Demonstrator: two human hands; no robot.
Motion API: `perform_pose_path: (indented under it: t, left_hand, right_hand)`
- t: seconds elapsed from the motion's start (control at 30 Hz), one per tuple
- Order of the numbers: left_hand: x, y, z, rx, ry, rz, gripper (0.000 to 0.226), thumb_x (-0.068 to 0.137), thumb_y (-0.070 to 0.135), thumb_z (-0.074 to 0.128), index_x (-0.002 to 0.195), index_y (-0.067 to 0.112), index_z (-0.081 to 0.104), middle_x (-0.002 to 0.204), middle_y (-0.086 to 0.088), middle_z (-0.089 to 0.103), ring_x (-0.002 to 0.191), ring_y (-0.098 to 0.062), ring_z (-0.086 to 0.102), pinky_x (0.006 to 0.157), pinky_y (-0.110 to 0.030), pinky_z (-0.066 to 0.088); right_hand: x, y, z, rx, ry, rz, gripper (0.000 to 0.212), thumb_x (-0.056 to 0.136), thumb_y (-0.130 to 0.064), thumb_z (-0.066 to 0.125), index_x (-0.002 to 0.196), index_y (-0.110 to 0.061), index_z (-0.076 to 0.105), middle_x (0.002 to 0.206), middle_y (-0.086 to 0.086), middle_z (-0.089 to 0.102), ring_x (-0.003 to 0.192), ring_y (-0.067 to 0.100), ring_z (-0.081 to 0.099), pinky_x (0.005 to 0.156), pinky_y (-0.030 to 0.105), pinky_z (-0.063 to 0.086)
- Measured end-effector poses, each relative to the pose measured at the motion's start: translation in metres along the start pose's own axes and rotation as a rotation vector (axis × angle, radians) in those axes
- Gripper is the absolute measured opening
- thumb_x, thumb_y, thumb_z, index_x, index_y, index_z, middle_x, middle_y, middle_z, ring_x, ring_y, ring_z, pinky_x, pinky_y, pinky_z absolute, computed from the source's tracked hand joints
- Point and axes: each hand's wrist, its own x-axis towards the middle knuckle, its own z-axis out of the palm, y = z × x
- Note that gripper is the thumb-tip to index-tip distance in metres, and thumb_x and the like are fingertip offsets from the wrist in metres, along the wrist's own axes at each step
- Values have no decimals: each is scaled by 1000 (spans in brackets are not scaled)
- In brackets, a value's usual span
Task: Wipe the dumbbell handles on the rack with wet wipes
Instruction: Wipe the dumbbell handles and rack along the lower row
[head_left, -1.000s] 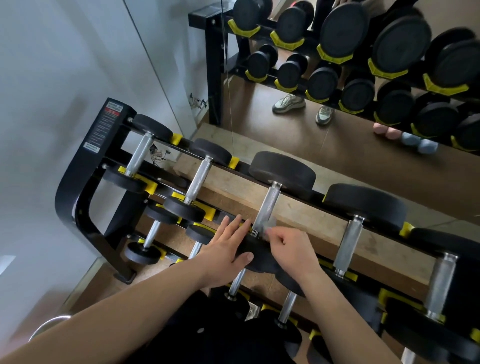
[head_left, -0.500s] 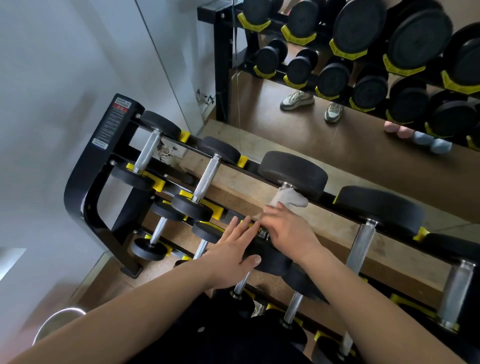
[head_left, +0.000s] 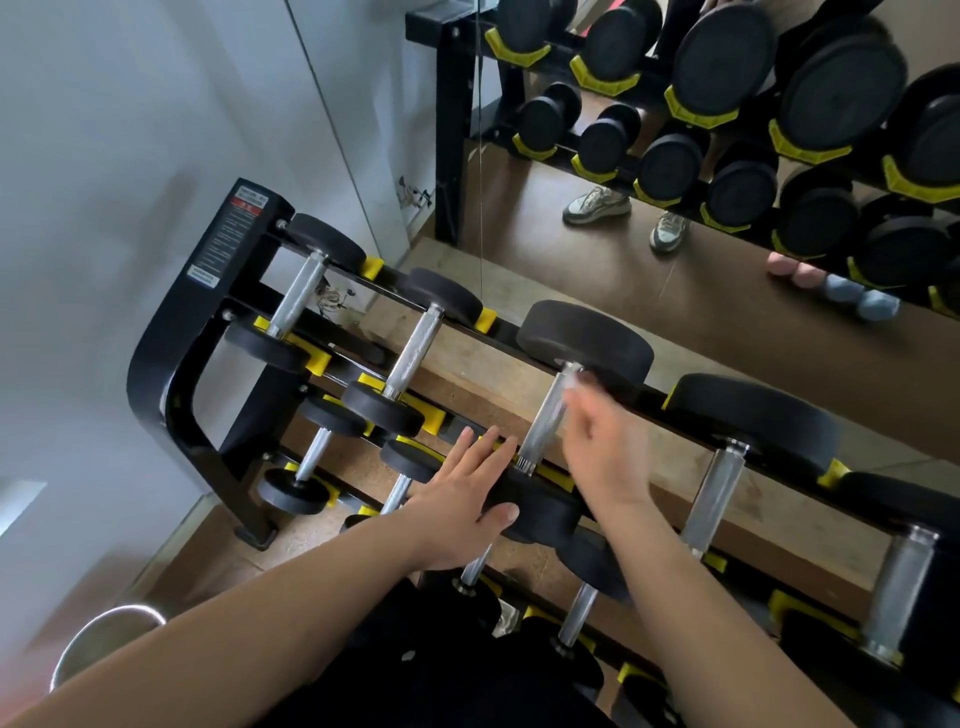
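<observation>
A black dumbbell rack (head_left: 171, 364) with yellow cradles holds several dumbbells with knurled steel handles. My left hand (head_left: 462, 493) lies flat, fingers straight, on the near black head (head_left: 540, 512) of the third top-row dumbbell. Its handle (head_left: 545, 421) stands bare. My right hand (head_left: 608, 452) is motion-blurred just right of that handle, near its far end. It pinches a pale, blurred wet wipe (head_left: 574, 384) at its fingertips, close under the far head (head_left: 587, 338).
A wall mirror (head_left: 649, 291) behind the rack reflects the dumbbells and a pair of shoes. A white wall stands on the left. A round metal bin (head_left: 104, 639) sits on the floor at lower left. Lower rack tiers hold smaller dumbbells (head_left: 306, 467).
My right hand slid the wipe up the third handle from its near end to its far end, then came off to the right. My left hand stayed on the near head.
</observation>
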Motion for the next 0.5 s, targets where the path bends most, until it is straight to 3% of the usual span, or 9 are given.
perform_pose_path:
  t: [0.03,0.07,0.13,0.2,0.27,0.3,0.37,0.43,0.5]
  left_hand:
    - [-1,0,0,4,4,0,76,104,52,42,157,51,-13,165,29,-22,150,-6,-33,122,-65,19]
    - [-1,1,0,1,9,0,77,104,52,43,158,50,-12,166,27,-21,150,-7,-32,123,-65,18]
    - [-2,2,-2,-19,10,-4,77,105,49,45,160,47,-10,167,25,-20,151,-8,-30,125,-63,15]
    - [-2,4,-3,-31,8,-6,77,106,48,45,161,45,-9,167,24,-20,152,-8,-30,126,-61,13]
    - [-1,5,-1,-28,18,-4,77,106,48,45,161,45,-9,167,25,-20,152,-8,-30,126,-61,15]
    - [-1,5,0,-32,19,-6,77,106,48,45,160,46,-9,167,26,-20,152,-8,-31,126,-61,15]
    - [-1,3,2,-36,20,-11,77,106,48,45,160,47,-10,166,26,-21,151,-8,-31,125,-62,16]
    - [-1,2,3,-27,23,-5,77,106,49,44,159,49,-12,166,27,-22,151,-8,-33,124,-63,16]
    - [-1,2,3,-21,21,3,76,106,49,42,158,49,-13,165,27,-23,151,-9,-33,125,-63,15]
  right_hand:
    - [-1,2,14,-95,-138,-59,20,107,-25,51,98,-27,69,111,-3,71,101,9,68,83,37,59]
    - [-2,2,23,-122,-271,-92,24,106,-23,51,116,-28,72,142,-2,60,130,12,57,103,39,53]
    - [1,2,23,-82,-423,-62,32,108,-29,50,133,-25,69,165,-3,34,150,14,35,119,37,37]
    - [-4,4,9,-18,-575,0,33,107,-38,50,123,-25,75,160,-4,45,143,15,45,119,40,38]
    - [-16,10,-5,122,-682,128,40,103,-51,52,105,-22,79,122,0,73,113,18,67,105,50,51]
    - [-22,13,-11,201,-667,189,48,98,-59,53,99,-18,79,102,4,76,98,24,70,95,55,54]
    - [-31,18,-19,255,-553,254,53,95,-63,55,94,-15,78,89,10,74,85,27,68,89,54,56]
    - [-35,18,-28,275,-332,301,32,104,-46,54,97,-24,77,94,3,74,84,13,66,91,43,55]
    - [-33,16,-35,298,-54,367,32,108,-36,50,93,-19,73,90,9,71,80,16,61,82,40,53]
